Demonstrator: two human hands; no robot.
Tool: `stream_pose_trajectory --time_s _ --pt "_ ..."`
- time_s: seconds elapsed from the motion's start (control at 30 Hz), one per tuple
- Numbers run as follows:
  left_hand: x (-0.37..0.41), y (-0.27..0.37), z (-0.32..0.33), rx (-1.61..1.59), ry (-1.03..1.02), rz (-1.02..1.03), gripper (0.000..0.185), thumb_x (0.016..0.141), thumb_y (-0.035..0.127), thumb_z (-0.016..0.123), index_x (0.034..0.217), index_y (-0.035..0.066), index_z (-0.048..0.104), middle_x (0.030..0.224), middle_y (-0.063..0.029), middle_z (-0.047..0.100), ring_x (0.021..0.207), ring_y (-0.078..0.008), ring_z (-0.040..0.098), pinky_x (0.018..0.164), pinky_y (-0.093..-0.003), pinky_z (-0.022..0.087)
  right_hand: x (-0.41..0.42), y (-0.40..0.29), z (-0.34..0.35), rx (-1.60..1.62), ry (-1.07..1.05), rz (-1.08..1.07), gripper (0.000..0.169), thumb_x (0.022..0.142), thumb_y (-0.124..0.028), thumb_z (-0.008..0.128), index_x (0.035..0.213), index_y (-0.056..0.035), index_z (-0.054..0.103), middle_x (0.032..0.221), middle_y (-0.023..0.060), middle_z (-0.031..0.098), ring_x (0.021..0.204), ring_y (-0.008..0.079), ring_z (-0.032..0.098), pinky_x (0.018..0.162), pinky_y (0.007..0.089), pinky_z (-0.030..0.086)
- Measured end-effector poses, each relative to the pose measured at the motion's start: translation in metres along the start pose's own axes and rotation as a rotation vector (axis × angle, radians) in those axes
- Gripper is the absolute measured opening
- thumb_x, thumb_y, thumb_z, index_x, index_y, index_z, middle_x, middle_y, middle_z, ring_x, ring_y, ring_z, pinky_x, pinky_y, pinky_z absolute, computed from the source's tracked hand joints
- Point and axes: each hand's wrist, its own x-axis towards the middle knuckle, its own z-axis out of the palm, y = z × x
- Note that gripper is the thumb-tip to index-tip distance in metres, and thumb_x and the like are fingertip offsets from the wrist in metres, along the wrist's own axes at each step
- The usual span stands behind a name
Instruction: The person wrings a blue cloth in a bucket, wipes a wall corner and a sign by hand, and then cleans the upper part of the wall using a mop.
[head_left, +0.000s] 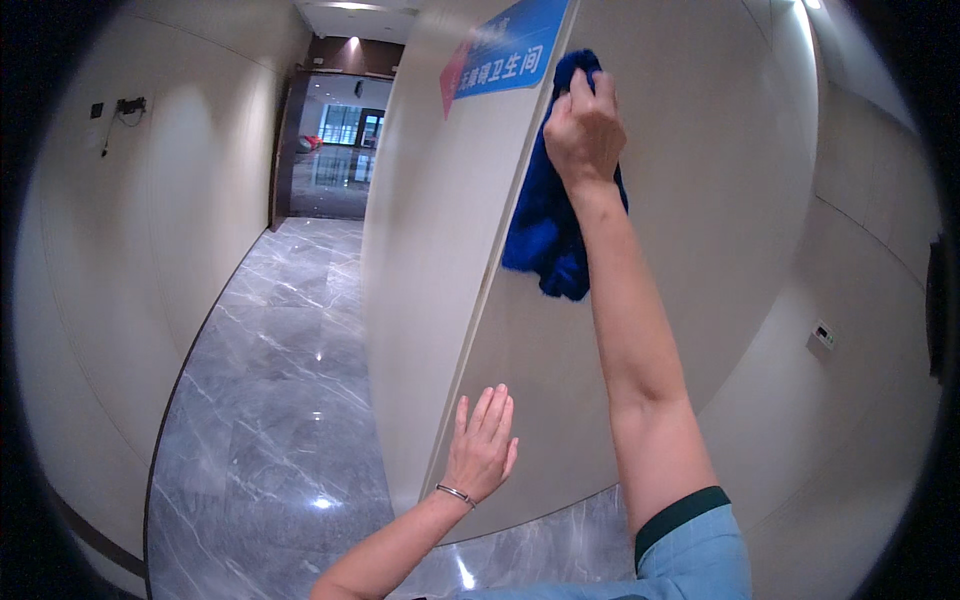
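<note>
My right hand (585, 135) is raised high and grips a dark blue plush cloth (551, 225) against a beige wall panel (525, 337), just right of its vertical corner edge. The cloth hangs down below the hand, its lower end bunched. Lower down, my left hand (482, 446) lies flat on or close to the same panel by the corner edge, fingers pointing up and holding nothing; whether it touches cannot be told. A metal bangle is on that wrist. Beside the cloth, left of the edge, is a blue and red sign (510, 56) bearing writing.
A corridor with grey marble floor (292, 375) runs along the left towards a dark-framed doorway (281, 150). Wall fittings (131, 105) are on the far left wall (187, 202). On the right wall sits a small white wall device (823, 334), with a dark object (936, 307) at the right rim.
</note>
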Motion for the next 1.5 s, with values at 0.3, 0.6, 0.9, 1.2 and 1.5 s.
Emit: stream_pose_trajectory --time_s 0.3,0.6,0.9,1.2,1.5 --pt "-0.038 -0.024 -0.005 -0.046 -0.05 -0.023 0.06 0.074 0.015 0.064 0.125 -0.007 0.042 0.135 -0.0209 0.038 0.125 -0.0339 0.036 0.105 -0.0504 0.027 -0.106 -0.025 -0.016 -0.012 0.041 -0.093 0.037 0.075 0.002 0.052 0.112 0.0063 0.056 0.106 0.0206 0.053 0.089 0.0338 0.055 0.078 0.0388 0.052" --pt "-0.075 -0.056 -0.022 -0.069 -0.117 -0.016 0.058 0.074 0.016 0.063 0.124 -0.007 0.043 0.133 -0.0204 0.04 0.123 -0.0329 0.039 0.104 -0.0483 0.03 -0.073 -0.011 -0.025 0.337 0.031 0.455 0.021 0.085 -0.008 0.051 0.099 0.0038 0.061 0.1 0.0184 0.057 0.092 0.0282 0.057 0.08 0.0371 0.047" --pt "-0.084 -0.112 -0.005 -0.109 -0.167 -0.009 0.058 0.073 0.016 0.064 0.122 -0.008 0.044 0.132 -0.0208 0.041 0.12 -0.033 0.041 0.102 -0.0472 0.032 0.12 -0.063 -0.006 -0.34 0.085 -0.214 0.065 0.077 -0.036 0.061 0.128 0.0011 0.045 0.14 0.0158 0.036 0.135 0.0371 0.021 0.109 0.0472 0.02" --pt "-0.068 -0.218 0.039 -0.133 -0.264 0.137 0.058 0.07 0.016 0.065 0.119 -0.009 0.046 0.129 -0.0225 0.043 0.116 -0.0353 0.043 0.097 -0.0452 0.036 0.104 -0.001 0.108 -0.437 -0.27 0.072 0.057 0.097 -0.036 0.029 0.146 -0.0121 0.01 0.152 0.0103 0.007 0.14 0.0275 0.008 0.114 0.0425 -0.003" --pt "-0.018 -0.286 0.058 -0.305 -0.268 0.215 0.058 0.071 0.018 0.066 0.12 -0.007 0.046 0.129 -0.0224 0.043 0.116 -0.0356 0.045 0.097 -0.0445 0.037 0.119 -0.017 0.163 -1.133 -0.407 -0.165 0.061 0.097 -0.039 0.03 0.145 -0.0044 0.013 0.152 0.0125 0.006 0.141 0.0285 0.005 0.113 0.0397 -0.004"
